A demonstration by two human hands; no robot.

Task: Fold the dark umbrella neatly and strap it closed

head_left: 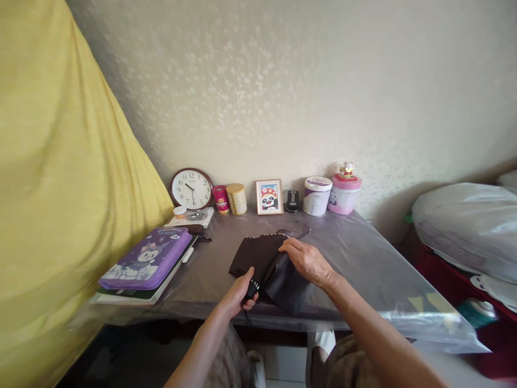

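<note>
A black folding umbrella [256, 253], its canopy loose and collapsed, lies across the front middle of the table. My left hand [239, 293] is wrapped round its short dark handle end, where small white tips show beside the thumb and a thin strap dangles below. With bent fingers, my right hand [309, 264] pinches the far right edge of the canopy cloth. One flap of the cloth is spread flat to the left, and another hangs in a fold beneath my right hand. A light-and-dark patterned line runs along the far edge of the cloth.
The table [355, 269] wears a clear plastic cover. On the left, a purple case [147, 258] lies on books. Along the wall stand a clock [191, 188], tins [236, 199], a framed panda picture [269, 197], and tubs [317, 196]. A yellow curtain [81, 188] hangs left.
</note>
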